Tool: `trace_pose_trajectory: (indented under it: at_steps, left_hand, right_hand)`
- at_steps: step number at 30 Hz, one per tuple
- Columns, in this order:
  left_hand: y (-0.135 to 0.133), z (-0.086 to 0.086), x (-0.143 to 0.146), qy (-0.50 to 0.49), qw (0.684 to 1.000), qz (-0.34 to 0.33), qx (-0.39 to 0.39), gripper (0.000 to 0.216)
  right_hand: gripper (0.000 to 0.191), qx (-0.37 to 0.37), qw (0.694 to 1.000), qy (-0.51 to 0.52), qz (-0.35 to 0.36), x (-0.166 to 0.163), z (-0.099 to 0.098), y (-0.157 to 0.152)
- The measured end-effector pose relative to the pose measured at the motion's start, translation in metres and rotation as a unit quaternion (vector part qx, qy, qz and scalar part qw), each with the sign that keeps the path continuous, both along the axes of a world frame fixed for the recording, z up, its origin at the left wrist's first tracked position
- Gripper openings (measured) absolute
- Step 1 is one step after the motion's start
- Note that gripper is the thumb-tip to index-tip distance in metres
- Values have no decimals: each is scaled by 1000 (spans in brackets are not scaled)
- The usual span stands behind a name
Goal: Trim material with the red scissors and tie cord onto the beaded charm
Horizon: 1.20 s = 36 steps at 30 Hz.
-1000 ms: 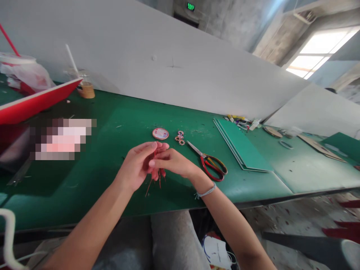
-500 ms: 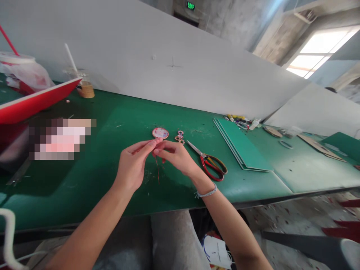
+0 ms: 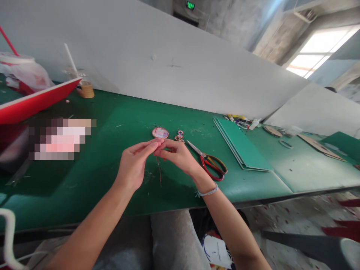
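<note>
My left hand (image 3: 137,159) and my right hand (image 3: 176,153) meet fingertip to fingertip over the green table, both pinched closed. A thin reddish thread (image 3: 160,174) hangs down from between them. A small red piece shows under the right fingers, too covered to name. Just beyond the fingertips lies a round, pale disc with a red rim (image 3: 160,132). To its right is a little cluster of patterned beads or buttons (image 3: 180,135). Scissors (image 3: 213,165) with red handles rest beside my right hand, blades partly toward the beads.
Stacked green boards (image 3: 242,146) lie right of the scissors. Behind them are small tools and bottles (image 3: 243,122) by the grey partition (image 3: 126,60). At left stand a red panel (image 3: 42,99) and a cup with a straw (image 3: 86,90). A cardboard piece (image 3: 320,148) lies far right.
Both hands stay pinched together in nearly the same place, with the fingers shifted slightly. The hanging thread has swung a little to the right and its end reaches slightly lower.
</note>
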<state>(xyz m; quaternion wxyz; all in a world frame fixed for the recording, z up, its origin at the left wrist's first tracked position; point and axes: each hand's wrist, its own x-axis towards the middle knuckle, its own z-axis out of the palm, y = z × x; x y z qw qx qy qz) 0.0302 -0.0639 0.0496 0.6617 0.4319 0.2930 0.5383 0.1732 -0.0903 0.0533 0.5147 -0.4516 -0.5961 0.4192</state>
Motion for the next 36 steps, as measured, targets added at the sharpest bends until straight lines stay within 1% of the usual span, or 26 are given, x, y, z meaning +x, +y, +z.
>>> trace_pose_trajectory:
  at_steps: [4, 9, 12, 15, 18, 21, 25, 30, 36]
  left_hand:
    - [0, 0, 0, -12, 1000, -9, 8, 4]
    - [0, 0, 0, 12, 1000, -5, 12, 8]
    - [-1, -1, 1, 22, 999, -3, 23, 10]
    - [-1, -2, 1, 28, 999, 3, 38, 11]
    - [-2, -3, 3, 32, 998, 24, 48, 11]
    - [0, -4, 5, 30, 997, 50, 47, 11]
    - [3, -6, 6, 25, 997, 76, 22, 7]
    - [5, -7, 4, 18, 996, 89, 1, 3]
    - [8, -5, 3, -15, 992, 119, -26, 4]
  right_hand:
    - [10, 37, 999, 1, 0, 1, 2, -2]
    - [16, 26, 999, -21, -21, -1, 5, -2]
    - [17, 46, 998, -21, -25, -1, 5, -2]
    - [14, 75, 996, -31, -28, 0, 4, -1]
    - [10, 89, 994, -54, -27, 1, 3, -1]
    - [10, 84, 993, -79, -3, 2, 3, -1]
    - [11, 78, 991, -107, 36, 2, 5, -3]
    - [15, 86, 982, -157, 58, 4, 7, -4]
    - [12, 60, 973, -198, 107, 6, 8, -5]
